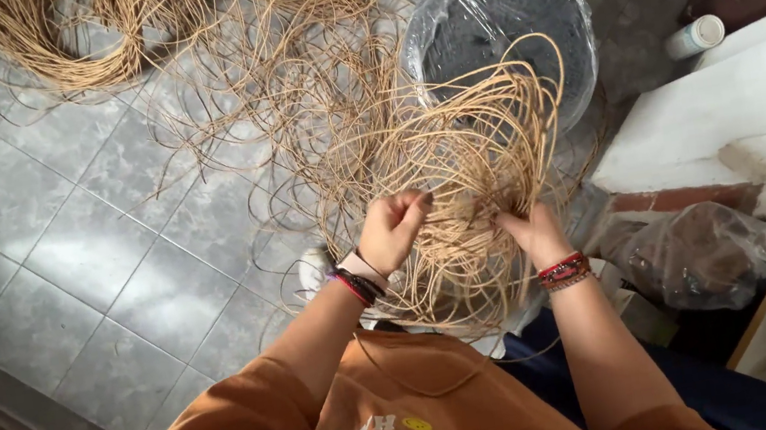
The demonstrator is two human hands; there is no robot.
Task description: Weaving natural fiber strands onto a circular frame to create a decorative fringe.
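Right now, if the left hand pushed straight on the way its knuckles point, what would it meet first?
The left hand is already gripping the looped rattan strands; further on, probably the plastic-lined tub, though depth is unclear.
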